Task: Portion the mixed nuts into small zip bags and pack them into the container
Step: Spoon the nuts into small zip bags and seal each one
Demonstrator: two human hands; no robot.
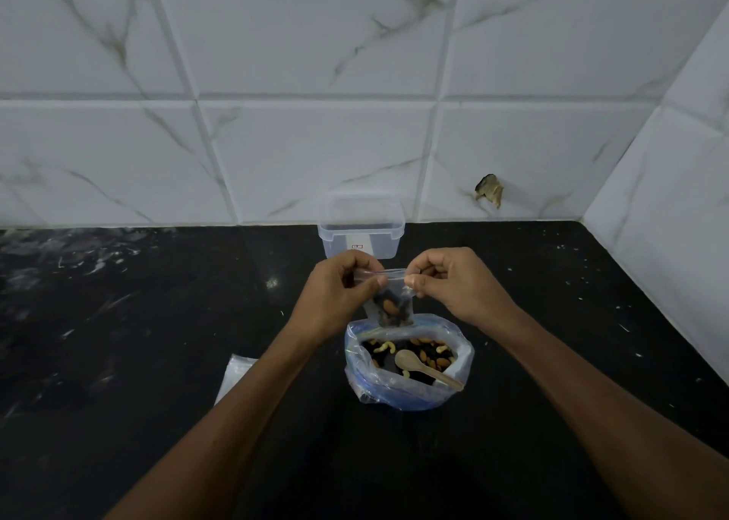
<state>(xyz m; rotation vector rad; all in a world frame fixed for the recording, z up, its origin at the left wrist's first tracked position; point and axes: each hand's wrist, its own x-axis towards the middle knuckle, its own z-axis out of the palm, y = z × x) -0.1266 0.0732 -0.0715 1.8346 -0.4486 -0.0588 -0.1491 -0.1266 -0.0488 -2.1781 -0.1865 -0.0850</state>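
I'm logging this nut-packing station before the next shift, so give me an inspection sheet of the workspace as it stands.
Surface: black countertop, with pale smears and specks.
Job's things: small zip bag holding some nuts, held up over the large bag of mixed nuts; wooden spoon resting in the nuts; clear container at the wall, open, seemingly empty.
Clutter: clear plastic lying left of the large bag, perhaps spare bags.
Grippers: left hand and right hand each pinch an end of the small bag's top edge.
Cables: nothing seen.
Surroundings: white marbled wall tiles, with a chipped hole on the right.
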